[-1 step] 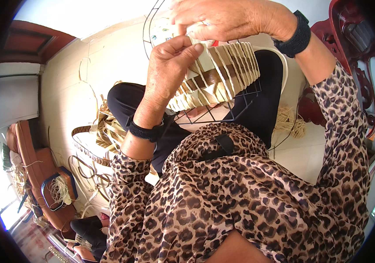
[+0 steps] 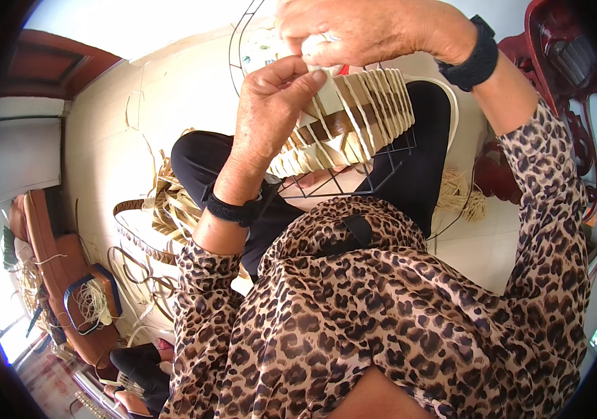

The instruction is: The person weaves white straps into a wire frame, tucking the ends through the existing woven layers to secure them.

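Across my lap rests a half-woven basket [image 2: 360, 143], pale cord wound over brown and cream flat strips on a black wire frame [image 2: 344, 190]. Thumb and forefinger of my left hand [image 2: 267, 105] pinch a pale flat strip [image 2: 325, 98] at the basket's upper left edge. Just above, my right hand [image 2: 375, 31] is closed, its fingertips bent together close to the left thumb. What those right fingertips hold is hidden. A bit of red [image 2: 344, 70] shows under the right hand. Each wrist wears a black band.
Loose brown and tan strips [image 2: 173, 213] lie on the floor at left. A bundle of pale cord [image 2: 460, 195] lies right of my leg. Dark red carved furniture [image 2: 546, 77] stands at far right. A brown bench [image 2: 68, 279] holds more fibre; another person's dark-clothed leg [image 2: 141, 373] shows at lower left.
My right hand has shifted very slightly to the right. The left hand keeps its pinch, and the basket stays in place.
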`<action>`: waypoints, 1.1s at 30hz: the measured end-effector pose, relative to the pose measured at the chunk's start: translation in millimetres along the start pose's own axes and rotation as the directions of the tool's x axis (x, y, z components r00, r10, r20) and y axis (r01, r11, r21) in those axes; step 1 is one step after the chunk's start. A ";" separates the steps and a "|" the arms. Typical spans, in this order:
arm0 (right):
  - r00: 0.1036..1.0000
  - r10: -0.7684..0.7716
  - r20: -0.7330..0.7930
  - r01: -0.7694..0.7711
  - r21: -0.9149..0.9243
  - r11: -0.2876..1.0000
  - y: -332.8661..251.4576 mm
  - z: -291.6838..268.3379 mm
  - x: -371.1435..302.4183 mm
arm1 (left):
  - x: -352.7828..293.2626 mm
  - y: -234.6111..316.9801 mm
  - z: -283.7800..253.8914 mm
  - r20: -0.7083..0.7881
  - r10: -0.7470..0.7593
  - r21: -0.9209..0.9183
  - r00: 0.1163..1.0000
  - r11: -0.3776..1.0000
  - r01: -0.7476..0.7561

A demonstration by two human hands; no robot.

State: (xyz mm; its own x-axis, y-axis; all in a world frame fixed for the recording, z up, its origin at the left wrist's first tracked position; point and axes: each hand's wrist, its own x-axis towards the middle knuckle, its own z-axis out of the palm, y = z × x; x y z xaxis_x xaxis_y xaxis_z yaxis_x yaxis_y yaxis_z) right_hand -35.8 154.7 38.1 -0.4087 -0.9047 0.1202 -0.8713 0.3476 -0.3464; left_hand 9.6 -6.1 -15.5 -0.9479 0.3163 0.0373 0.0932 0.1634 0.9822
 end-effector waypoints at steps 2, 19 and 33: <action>0.994 0.110 -0.012 -0.108 0.130 0.986 -4.6 -8.2 -3.5 | -0.3 -1.6 0.4 -0.001 -0.003 -0.006 1.000 1.000 0.003; 0.786 0.526 0.325 -0.599 0.611 0.518 -1.6 -36.9 -37.3 | 13.9 -9.6 -1.9 0.331 0.118 -0.348 0.936 0.937 0.005; 0.926 0.294 -0.237 -0.343 -0.203 0.917 -20.1 -51.1 -41.5 | 19.8 2.9 6.9 0.085 0.266 -0.008 0.960 0.964 -0.266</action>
State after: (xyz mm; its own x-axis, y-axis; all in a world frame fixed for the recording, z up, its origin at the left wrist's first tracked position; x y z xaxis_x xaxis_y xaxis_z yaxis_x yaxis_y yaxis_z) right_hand -15.2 197.8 87.6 -0.6989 -0.6772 0.2300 -0.7140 0.6792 -0.1698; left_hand -6.8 7.1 -13.2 -0.8595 0.4268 0.2811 0.3397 0.0662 0.9382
